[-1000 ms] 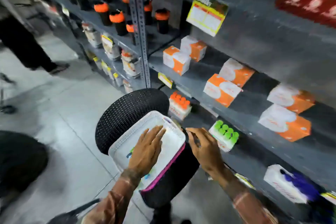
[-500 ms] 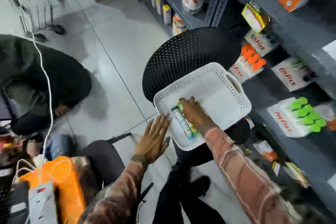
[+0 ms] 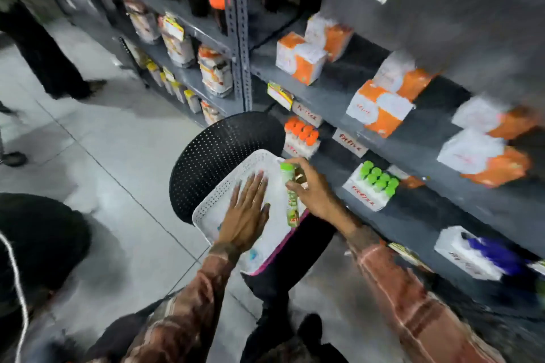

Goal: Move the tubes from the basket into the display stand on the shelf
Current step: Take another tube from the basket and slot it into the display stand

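A white perforated basket (image 3: 224,191) rests on a black mesh chair (image 3: 218,150) beside the shelf. My left hand (image 3: 247,212) lies flat and spread inside the basket, holding nothing. My right hand (image 3: 309,186) grips a green-capped tube (image 3: 290,197) upright at the basket's right rim. A blue-capped tube (image 3: 253,254) shows in the basket below my left wrist. On the lower shelf, right of my right hand, a white display stand with green-capped tubes (image 3: 374,186) sits. A stand with orange-capped tubes (image 3: 302,135) is behind the basket.
Grey metal shelves (image 3: 330,94) hold orange-and-white boxes (image 3: 380,109), black bottles with orange caps and jars. A stand with purple tubes (image 3: 483,253) sits at lower right. A person's dark legs (image 3: 44,53) stand at upper left. A dark round shape (image 3: 41,239) is at left.
My right hand has lifted a green-capped tube out of the basket toward the shelf side. My left hand moved from the basket's edge to lie flat inside it. The view swung up toward the shelves.
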